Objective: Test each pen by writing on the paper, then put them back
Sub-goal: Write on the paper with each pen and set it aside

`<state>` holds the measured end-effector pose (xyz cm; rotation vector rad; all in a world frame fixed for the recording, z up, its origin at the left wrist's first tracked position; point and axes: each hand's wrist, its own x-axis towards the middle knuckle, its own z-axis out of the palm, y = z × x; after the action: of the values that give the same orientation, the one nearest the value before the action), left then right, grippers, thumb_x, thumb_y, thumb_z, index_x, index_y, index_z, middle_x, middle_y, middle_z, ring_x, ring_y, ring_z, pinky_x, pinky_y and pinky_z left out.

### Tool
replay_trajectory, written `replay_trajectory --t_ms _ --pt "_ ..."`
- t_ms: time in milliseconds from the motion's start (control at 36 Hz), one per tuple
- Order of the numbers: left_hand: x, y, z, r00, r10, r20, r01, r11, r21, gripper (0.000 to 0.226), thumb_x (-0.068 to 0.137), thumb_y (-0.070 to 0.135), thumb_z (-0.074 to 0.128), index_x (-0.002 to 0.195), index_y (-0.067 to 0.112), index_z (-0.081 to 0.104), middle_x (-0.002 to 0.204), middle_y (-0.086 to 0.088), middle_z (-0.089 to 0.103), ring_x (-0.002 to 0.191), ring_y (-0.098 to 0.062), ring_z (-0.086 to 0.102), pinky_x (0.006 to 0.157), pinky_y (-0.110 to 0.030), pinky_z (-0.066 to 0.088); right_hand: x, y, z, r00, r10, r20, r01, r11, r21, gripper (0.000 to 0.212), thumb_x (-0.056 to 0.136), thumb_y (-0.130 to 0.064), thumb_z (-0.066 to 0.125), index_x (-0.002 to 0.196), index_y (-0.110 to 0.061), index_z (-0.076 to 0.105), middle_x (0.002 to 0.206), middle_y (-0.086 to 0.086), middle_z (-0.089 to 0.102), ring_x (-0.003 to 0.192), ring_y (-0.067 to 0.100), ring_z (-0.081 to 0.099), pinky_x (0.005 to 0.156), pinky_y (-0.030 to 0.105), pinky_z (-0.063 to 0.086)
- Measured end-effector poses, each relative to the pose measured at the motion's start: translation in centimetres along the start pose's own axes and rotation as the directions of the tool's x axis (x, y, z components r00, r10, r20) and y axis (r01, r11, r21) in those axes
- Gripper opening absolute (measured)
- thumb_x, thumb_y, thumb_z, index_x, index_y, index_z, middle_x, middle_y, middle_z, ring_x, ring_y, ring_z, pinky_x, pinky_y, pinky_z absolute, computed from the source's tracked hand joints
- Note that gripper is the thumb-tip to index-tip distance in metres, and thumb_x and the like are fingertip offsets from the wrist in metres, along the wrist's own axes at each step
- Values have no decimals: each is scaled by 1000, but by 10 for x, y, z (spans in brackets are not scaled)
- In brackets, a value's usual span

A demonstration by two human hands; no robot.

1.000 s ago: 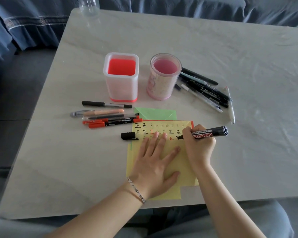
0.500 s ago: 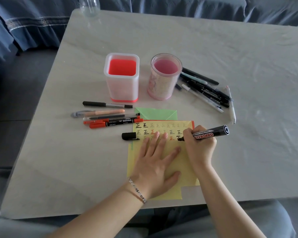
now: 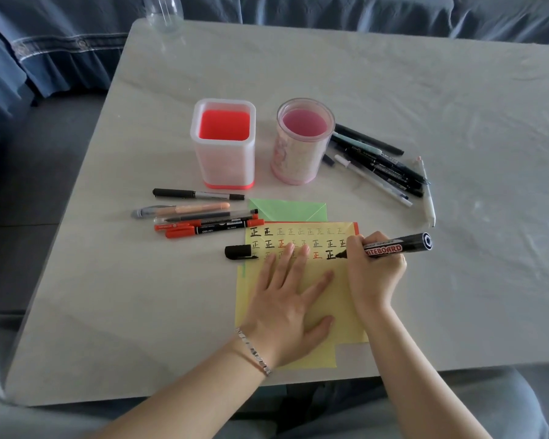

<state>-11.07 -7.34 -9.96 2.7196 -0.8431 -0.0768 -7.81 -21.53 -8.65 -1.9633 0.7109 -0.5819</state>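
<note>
The right hand [image 3: 374, 274] grips the whiteboard marker [image 3: 396, 245], whose tip has slid slightly rightward on the yellow paper [image 3: 341, 302], leaving a finished bold black character just left of it. The left hand [image 3: 286, 308] stays flat, fingers spread, pressing the paper on the worktop [image 3: 140, 312].

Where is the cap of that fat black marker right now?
In the head view, the black cap lies on the table at the yellow paper's left edge, just below the red pens and left of the left hand's fingertips.
</note>
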Motion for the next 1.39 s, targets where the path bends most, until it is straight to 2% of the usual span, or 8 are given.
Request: replay_trajectory --t_ms 278,389,611,944,1056,1194,1278,1389 --pt "-1 -1 -1 1000 14 1 -14 1000 -7 55 84 57 36 131 31 47 145 -17 35 136 -35 27 106 -49 14 0 -11 1 997 65 -41 -55 978 203 26 86 -13 61 63 -17 49 55 -6 52 45 -6 48 50 6 36" --pt "-1 -9 -11 980 -60 -192 30 988 -154 41 85 36 43 123 25 49 137 -10 48 128 -24 40 104 -42 22 1 -14 1 997 73 -23 -66 972 228 23 85 -13 63 67 -18 49 60 -6 52 48 -8 50 51 5 37" --pt "-15 -65 -36 895 -211 -394 211 976 -44 45 60 2 78 102 12 67 105 -4 65 97 -18 44 80 -37 40 -2 -19 0 997 81 14 -82 974 211 21 85 -14 63 68 -16 51 60 -5 51 48 -7 48 49 5 36" --pt "-14 -69 -42 913 -297 -279 240 945 -220 26 66 5 79 88 13 68 81 2 63 79 -19 58 70 -28 47 -10 -49 -11 963 27 270 -100 960 262 21 82 -12 67 68 -16 53 53 -4 53 44 2 47 47 11 38" --pt "-13 -49 -63 834 -551 -37 368 604 -707 18 80 11 68 90 25 61 87 15 62 76 0 61 65 -4 42 -17 -62 -22 909 74 410 -245 892 381 19 85 -8 62 69 -12 51 46 -6 48 41 4 40 45 13 35" --pt "-14 -29 -92 823 -478 306 273 -140 -952 22 71 -3 66 91 6 65 89 -9 71 74 -22 70 65 -24 57 -27 -72 -38 825 91 558 -391 806 445 15 82 -15 64 69 -12 57 58 3 54 49 12 44 51 23 37" --pt "-15 -24 -101 826 -434 359 254 -282 -925 24 67 -9 63 90 0 64 87 -13 71 71 -25 69 62 -28 58 -32 -78 -47 787 47 615 -438 745 504 30 63 -40 78 69 -14 64 64 4 58 53 16 47 50 24 39" --pt "-18 -21 -107 846 -420 329 245 -241 -939 32 58 1 64 90 2 64 84 -9 72 70 -23 69 61 -26 57 -38 -81 -54 802 -18 596 -370 769 521 54 49 -69 73 69 -19 69 67 5 63 57 15 54 50 22 42"
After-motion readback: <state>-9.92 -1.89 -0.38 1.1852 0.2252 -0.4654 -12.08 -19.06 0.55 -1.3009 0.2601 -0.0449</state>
